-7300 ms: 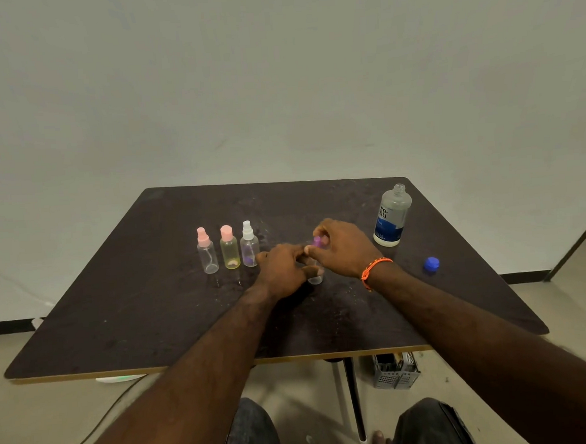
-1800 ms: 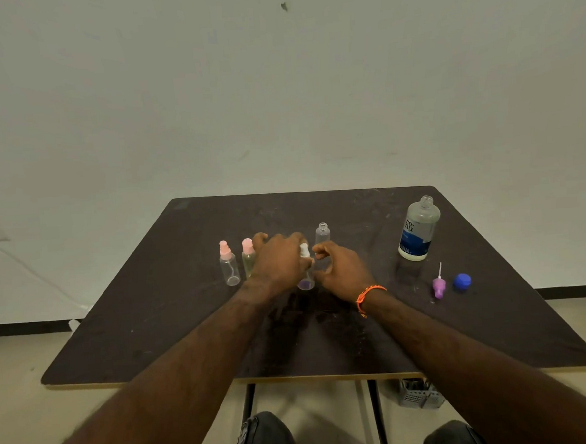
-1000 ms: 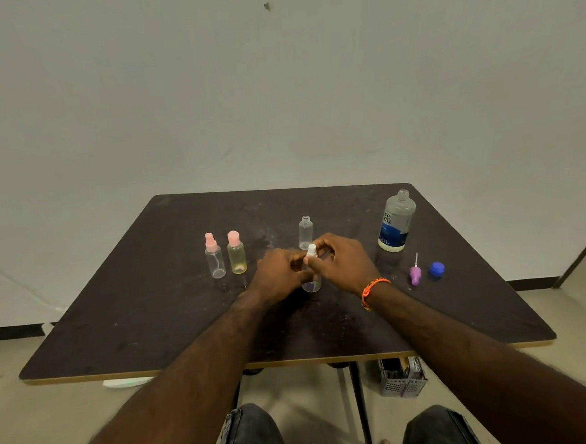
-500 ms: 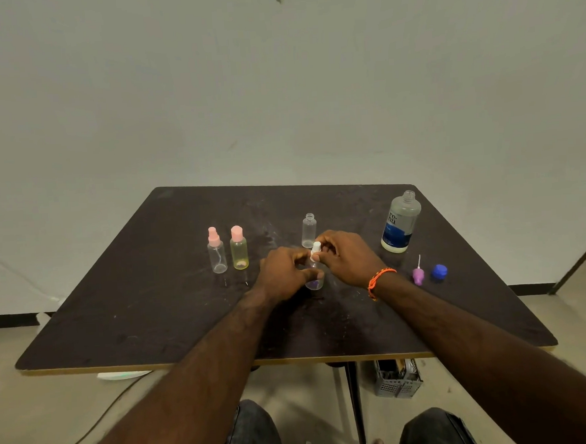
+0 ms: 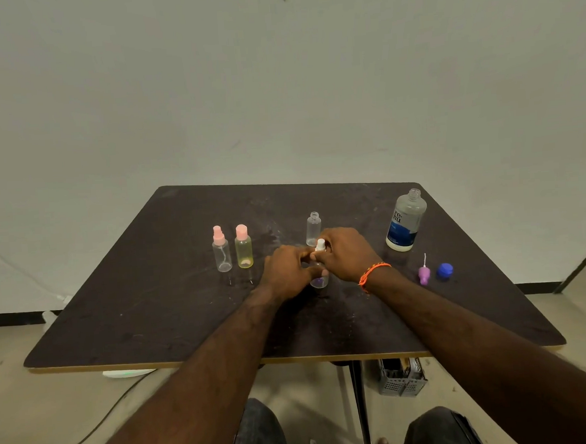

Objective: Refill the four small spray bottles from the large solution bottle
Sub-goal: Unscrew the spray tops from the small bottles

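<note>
Dark tabletop (image 5: 173,308) carried everything; left of the large solution bottle (image 5: 405,220), the left hand (image 5: 285,271) gripped a small spray bottle (image 5: 319,279) while the right hand (image 5: 345,253) pinched its white sprayer (image 5: 320,245). Light, slippery plastic probably needs holding by the body

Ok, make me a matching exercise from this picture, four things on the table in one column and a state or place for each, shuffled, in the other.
Things:
1. Large clear solution bottle with blue label
2. Small clear uncapped spray bottle
3. Small white-topped spray bottle
4. Round blue plastic cap

Descriptions:
A. Held between both hands
B. Lying beside the purple spray top
C. Standing open, just behind the hands
D. Standing open near the table's far right corner

Pairs: 1-D, 2-C, 3-A, 4-B
</note>
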The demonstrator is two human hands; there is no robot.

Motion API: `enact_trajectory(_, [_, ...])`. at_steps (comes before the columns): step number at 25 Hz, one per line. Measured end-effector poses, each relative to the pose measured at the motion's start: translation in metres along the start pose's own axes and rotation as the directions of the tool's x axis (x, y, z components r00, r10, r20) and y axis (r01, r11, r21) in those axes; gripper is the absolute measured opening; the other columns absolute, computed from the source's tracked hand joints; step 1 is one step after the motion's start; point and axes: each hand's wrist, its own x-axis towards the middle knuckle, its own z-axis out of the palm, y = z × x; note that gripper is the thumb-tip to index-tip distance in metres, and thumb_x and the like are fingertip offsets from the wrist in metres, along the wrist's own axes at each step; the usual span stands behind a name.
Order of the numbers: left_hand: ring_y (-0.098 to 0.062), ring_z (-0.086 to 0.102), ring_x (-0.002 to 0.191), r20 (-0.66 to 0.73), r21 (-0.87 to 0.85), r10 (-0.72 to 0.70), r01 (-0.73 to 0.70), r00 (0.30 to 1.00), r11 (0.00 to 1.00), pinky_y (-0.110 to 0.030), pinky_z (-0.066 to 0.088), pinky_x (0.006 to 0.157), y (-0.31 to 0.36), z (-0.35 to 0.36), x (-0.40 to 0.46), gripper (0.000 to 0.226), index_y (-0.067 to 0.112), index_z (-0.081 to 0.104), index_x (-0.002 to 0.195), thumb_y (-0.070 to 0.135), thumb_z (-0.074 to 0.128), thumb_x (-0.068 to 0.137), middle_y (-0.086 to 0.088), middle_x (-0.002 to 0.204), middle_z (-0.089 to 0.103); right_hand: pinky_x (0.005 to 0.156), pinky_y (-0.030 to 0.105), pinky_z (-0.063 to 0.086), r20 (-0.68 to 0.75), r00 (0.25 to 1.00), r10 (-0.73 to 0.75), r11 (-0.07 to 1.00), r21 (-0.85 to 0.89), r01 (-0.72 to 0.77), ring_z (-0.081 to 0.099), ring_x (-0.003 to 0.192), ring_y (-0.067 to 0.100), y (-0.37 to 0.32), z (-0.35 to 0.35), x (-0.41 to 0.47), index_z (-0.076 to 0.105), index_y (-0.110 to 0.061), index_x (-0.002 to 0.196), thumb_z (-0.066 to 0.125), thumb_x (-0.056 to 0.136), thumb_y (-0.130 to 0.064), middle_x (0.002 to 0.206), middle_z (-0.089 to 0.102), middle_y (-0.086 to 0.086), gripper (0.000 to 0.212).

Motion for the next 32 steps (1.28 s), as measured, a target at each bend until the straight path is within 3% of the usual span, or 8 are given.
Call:
enact_trajectory(5, [-0.002, 0.071, 0.095, 0.012, 0.008, -0.014, 0.014, 1.000, 1.000, -0.042, 0.057, 0.093, -0.005, 0.003, 0.002, 0.039, 0.038, 0.078, 0.106, 0.053, 0.072, 0.070, 0.019, 0.096, 0.077, 0.083, 0.030, 0.051, 0.051, 0.998, -0.022, 0.973, 0.232, 0.010, 0.063, 0.096, 0.016, -0.004, 0.000, -0.009, 0.060, -0.018, 0.122, 0.067, 0.086, -0.016, 0.108, 0.066, -0.002, 0.037])
enact_trajectory(11, [0.000, 0.071, 0.095, 0.031, -0.035, -0.022, 0.023, 0.999, 0.999, -0.047, 0.056, 0.098, -0.007, 0.005, 0.003, 0.024, 0.039, 0.079, 0.100, 0.045, 0.081, 0.076, 0.024, 0.093, 0.077, 0.059, 0.034, 0.047, -0.040, 0.988, 0.147, 0.989, -0.012, -0.147, 0.062, 0.072, 0.021, -0.012, -0.004, -0.003, 0.069, -0.010, 0.081, 0.073, 0.081, -0.041, 0.077, 0.068, 0.005, 0.031])
enact_trajectory(16, [0.002, 0.071, 0.099, 0.034, -0.029, 0.005, -0.004, 0.999, 1.000, -0.044, 0.056, 0.097, -0.010, 0.006, 0.003, 0.035, 0.036, 0.078, 0.110, 0.046, 0.078, 0.076, 0.022, 0.101, 0.077, 0.078, 0.039, 0.056, 0.087, 0.996, 0.037, 0.997, 0.071, -0.043, 0.066, 0.092, 0.025, -0.016, -0.007, -0.004, 0.070, -0.008, 0.100, 0.063, 0.084, -0.012, 0.100, 0.071, 0.007, 0.018])
enact_trajectory(19, [0.003, 0.071, 0.095, 0.031, -0.048, 0.000, 0.002, 1.000, 0.999, -0.043, 0.058, 0.094, -0.012, 0.007, 0.004, 0.032, 0.035, 0.078, 0.107, 0.043, 0.078, 0.076, 0.022, 0.097, 0.077, 0.086, 0.037, 0.054, 0.017, 0.998, 0.066, 0.986, 0.153, -0.068, 0.062, 0.098, 0.019, -0.014, -0.008, -0.011, 0.063, -0.015, 0.118, 0.066, 0.083, -0.018, 0.110, 0.067, -0.001, 0.035])
enact_trajectory(22, [-0.001, 0.071, 0.090, 0.016, -0.058, -0.003, 0.004, 1.000, 0.998, -0.043, 0.058, 0.092, -0.011, 0.007, 0.004, 0.027, 0.031, 0.079, 0.102, 0.040, 0.082, 0.077, 0.018, 0.092, 0.077, 0.072, 0.037, 0.053, -0.052, 0.992, 0.118, 0.992, 0.055, -0.115, 0.061, 0.081, 0.017, -0.013, -0.010, -0.010, 0.067, -0.015, 0.094, 0.069, 0.086, -0.037, 0.088, 0.068, 0.000, 0.023])
enact_trajectory(25, [-0.002, 0.071, 0.095, 0.016, -0.073, 0.003, -0.002, 1.000, 0.997, -0.044, 0.057, 0.096, -0.012, 0.007, 0.003, 0.028, 0.030, 0.080, 0.107, 0.038, 0.084, 0.080, 0.018, 0.096, 0.078, 0.076, 0.045, 0.053, 0.010, 0.999, 0.039, 0.999, 0.012, -0.039, 0.062, 0.082, 0.025, -0.014, -0.014, -0.008, 0.069, -0.007, 0.089, 0.062, 0.090, -0.022, 0.090, 0.069, 0.010, 0.017])
enact_trajectory(29, [0.001, 0.071, 0.101, 0.018, -0.093, 0.023, -0.021, 1.000, 0.995, -0.044, 0.056, 0.099, -0.012, 0.008, 0.003, 0.034, 0.034, 0.079, 0.110, 0.042, 0.086, 0.078, 0.021, 0.101, 0.078, 0.093, 0.040, 0.052, 0.101, 0.994, -0.030, 0.997, 0.077, 0.023, 0.064, 0.106, 0.024, -0.012, -0.022, -0.009, 0.069, -0.012, 0.118, 0.066, 0.086, -0.012, 0.119, 0.069, 0.007, 0.032])
enact_trajectory(32, [0.000, 0.072, 0.098, 0.016, -0.085, 0.005, -0.004, 1.000, 0.996, -0.044, 0.056, 0.097, -0.013, 0.008, 0.003, 0.036, 0.034, 0.079, 0.107, 0.046, 0.081, 0.074, 0.022, 0.097, 0.078, 0.084, 0.039, 0.054, 0.043, 0.998, 0.046, 0.996, 0.079, -0.050, 0.064, 0.098, 0.022, -0.008, -0.020, -0.010, 0.063, -0.014, 0.116, 0.068, 0.086, -0.032, 0.108, 0.068, 0.004, 0.035])
